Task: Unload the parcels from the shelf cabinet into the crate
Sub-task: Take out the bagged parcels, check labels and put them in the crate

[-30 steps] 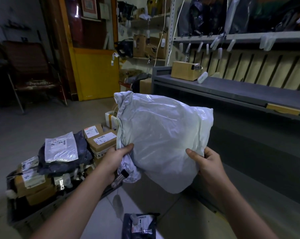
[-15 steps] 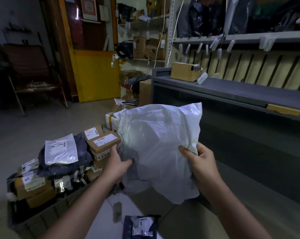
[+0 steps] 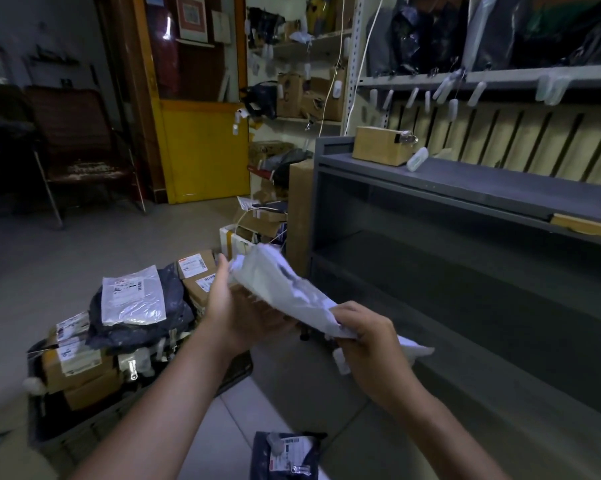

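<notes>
- A crumpled white plastic mailer parcel [image 3: 278, 285] is held in the air, tilted nearly flat, between the grey metal shelf cabinet [image 3: 430, 195] and the black plastic crate [image 3: 50, 438].
- The left hand [image 3: 230, 306] holds its far end, fingers curled beneath it and thumb up against the edge.
- The right hand [image 3: 365, 337] grips the near end, fingers wrapped over it.
- The crate stands on the floor [image 3: 84, 244] at the left, piled with cardboard boxes [image 3: 81, 372] and dark bags [image 3: 136, 327].

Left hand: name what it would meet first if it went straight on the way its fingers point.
The left hand would probably first meet the white-edged box on the floor ahead of its fingertips; depth is unclear.
</notes>
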`<act>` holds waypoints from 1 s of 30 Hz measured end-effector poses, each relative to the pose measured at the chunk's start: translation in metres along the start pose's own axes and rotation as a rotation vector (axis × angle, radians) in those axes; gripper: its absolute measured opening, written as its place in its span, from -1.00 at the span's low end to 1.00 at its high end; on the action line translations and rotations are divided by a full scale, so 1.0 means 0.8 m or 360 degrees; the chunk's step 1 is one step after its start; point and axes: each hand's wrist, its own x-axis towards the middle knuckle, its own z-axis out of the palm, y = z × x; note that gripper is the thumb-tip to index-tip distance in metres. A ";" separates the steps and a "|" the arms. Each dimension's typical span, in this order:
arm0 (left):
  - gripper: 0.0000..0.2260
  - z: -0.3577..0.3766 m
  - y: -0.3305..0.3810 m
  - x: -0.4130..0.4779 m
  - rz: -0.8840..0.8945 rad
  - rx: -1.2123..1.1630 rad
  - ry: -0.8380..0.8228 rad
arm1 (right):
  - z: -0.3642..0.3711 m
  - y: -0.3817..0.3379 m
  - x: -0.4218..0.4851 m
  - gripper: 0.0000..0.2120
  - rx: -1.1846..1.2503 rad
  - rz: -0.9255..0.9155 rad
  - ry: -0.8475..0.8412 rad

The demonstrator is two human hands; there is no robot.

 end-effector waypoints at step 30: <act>-0.83 -0.050 0.037 -0.007 0.0074 0.0464 -0.0103 | -0.038 0.042 -0.008 -0.62 0.0650 0.1281 0.0313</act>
